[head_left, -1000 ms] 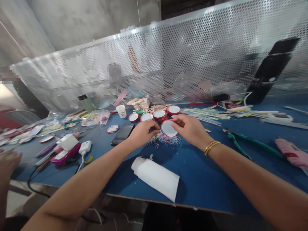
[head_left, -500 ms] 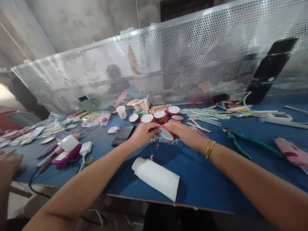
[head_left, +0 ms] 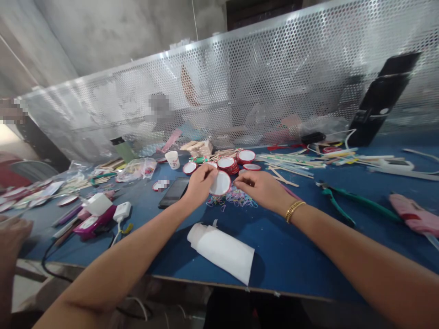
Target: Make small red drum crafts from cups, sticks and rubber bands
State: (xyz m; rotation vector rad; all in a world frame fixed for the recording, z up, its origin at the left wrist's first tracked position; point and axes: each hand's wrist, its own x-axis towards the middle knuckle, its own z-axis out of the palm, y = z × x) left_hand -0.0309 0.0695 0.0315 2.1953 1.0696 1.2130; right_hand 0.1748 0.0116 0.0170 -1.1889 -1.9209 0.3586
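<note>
Pinched at its edge by my left hand point(head_left: 198, 186) is a white round disc with a red rim point(head_left: 220, 183), its pale face turned toward me. Just right of the disc, apart from it, my right hand point(head_left: 259, 187) has its thumb and fingers curled together; whatever lies between the fingertips is too small to make out. Beneath both hands lies a pile of thin coloured loops or strings point(head_left: 242, 198). Behind them stand stacks of similar red-rimmed discs point(head_left: 227, 163). A white roll or pouch point(head_left: 222, 251) rests nearer me, by the table edge.
A dark phone point(head_left: 173, 193) lies left of my left arm, with a paper cup point(head_left: 172, 160) beyond. Wooden and plastic sticks point(head_left: 291, 164), green-handled pliers point(head_left: 331, 205) and a pink glue gun point(head_left: 413, 214) are rightward. Another person's hand point(head_left: 15, 233) is at far left.
My right hand has come off the disc and moved slightly right. The disc, held by my left hand alone, has shifted left and up and now faces me more.
</note>
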